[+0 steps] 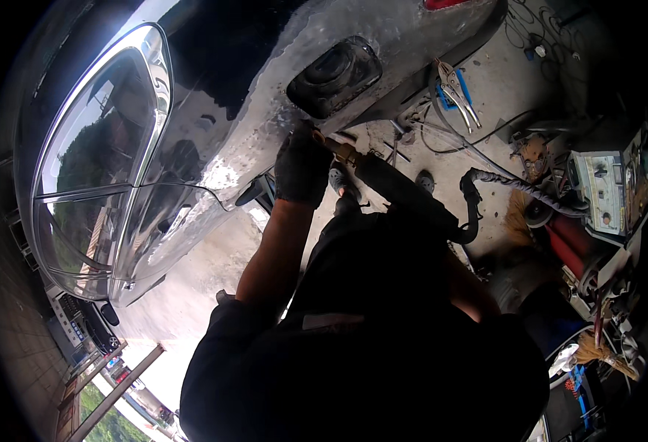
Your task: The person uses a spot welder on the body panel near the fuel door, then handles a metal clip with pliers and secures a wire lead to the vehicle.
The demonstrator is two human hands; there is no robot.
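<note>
My left hand [302,168], in a dark glove, is closed against the car's lower rear side panel [261,140], beside a rectangular black recess [335,76]. Its fingertips meet the front end of a dark, thick-bodied hand tool [405,193] with a brass-coloured collar [347,153]; what they grip is hidden. The panel is sanded to bare grey metal with pale patches. From the tool's rear end runs a wrapped cable [519,184]. On the right, my bare forearm [473,289] reaches toward the tool, but that hand is lost in shadow.
Locking pliers [455,92] stand out by the bumper's lower edge, over a blue tray [460,82]. Hoses and cables cross the concrete floor at the right. A box-shaped machine with a panel [602,193] stands there among cluttered tools. My shoes [338,179] are below.
</note>
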